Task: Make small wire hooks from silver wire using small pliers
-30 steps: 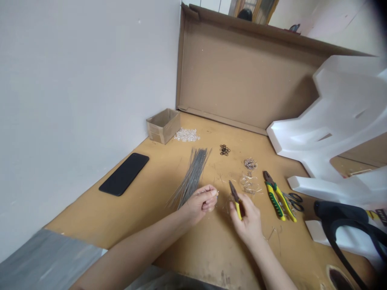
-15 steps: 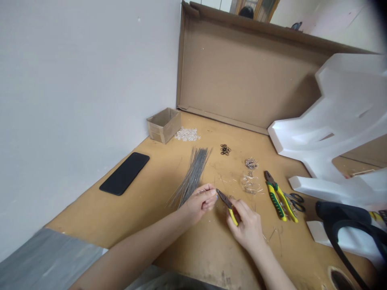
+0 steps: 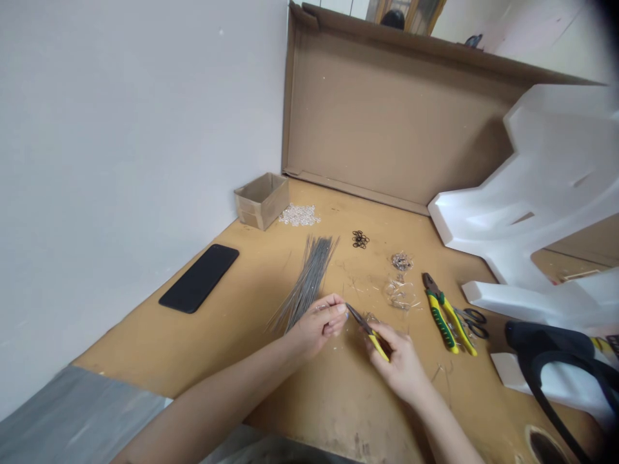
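1. A black phone [image 3: 198,278] lies flat at the left edge of the bench [image 3: 333,403], against the wall.
2. A small open cardboard box [image 3: 262,200] stands in the far left corner. A heap of clear beads [image 3: 298,215] lies just beside it.
3. A bundle of thin grey wires [image 3: 310,277] lies mid-bench, fanned toward the near edge.
4. The left hand [image 3: 320,325] rests at the near end of the wire bundle. Its fingers [image 3: 338,310] are pinched together at the tips; anything between them is too small to make out.
5. The small pliers [image 3: 366,327], with yellow handles, are at mid-bench, just right of the left hand. The nose points left and meets the left fingertips.
6. The right hand [image 3: 402,368] has its fingers clenched around the pliers' handles.
7. Black rings [image 3: 360,240] lie toward the far edge. A clump of wire scraps [image 3: 399,291] lies nearer, right of the bundle.
8. Larger green-and-yellow pliers [image 3: 443,314] and scissors [image 3: 472,322] lie touching, toward the right edge.
9. White foam blocks [image 3: 532,193] occupy the far right corner.
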Demonstrator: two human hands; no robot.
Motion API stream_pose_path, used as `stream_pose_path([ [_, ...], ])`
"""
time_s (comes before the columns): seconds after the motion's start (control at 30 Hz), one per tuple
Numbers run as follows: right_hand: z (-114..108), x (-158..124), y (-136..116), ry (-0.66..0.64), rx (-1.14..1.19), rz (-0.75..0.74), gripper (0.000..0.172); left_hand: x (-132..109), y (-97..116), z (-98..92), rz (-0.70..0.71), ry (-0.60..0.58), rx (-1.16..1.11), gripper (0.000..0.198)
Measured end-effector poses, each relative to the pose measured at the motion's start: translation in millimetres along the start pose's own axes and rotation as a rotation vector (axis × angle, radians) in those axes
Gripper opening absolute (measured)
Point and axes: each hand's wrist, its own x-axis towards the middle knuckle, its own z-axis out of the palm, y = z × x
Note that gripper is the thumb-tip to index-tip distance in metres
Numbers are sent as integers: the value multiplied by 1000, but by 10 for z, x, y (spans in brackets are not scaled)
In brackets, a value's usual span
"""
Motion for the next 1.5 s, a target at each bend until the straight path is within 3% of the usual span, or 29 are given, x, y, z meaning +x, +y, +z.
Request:
stream_pose_path([
  [0.27, 2, 5, 6, 81, -305, -47, 41, 3, 6, -20, -59, 18, -60, 26],
  [0.5, -10, -5, 29, 88, -280, -55, 40, 0, 8, -8, -53, 12, -60, 25],
  [0.77, -18, -18, 119, 109, -26, -1, 26, -1, 5, -10, -17, 8, -14, 24],
  [1.07, -65, -35, 43, 109, -277, -101, 36, -12, 2, 7, -14, -8, -9, 23],
  [1.5, -65, -44, 26, 116, -296, -140, 33, -6, -7, -11, -6, -13, -10, 24],
])
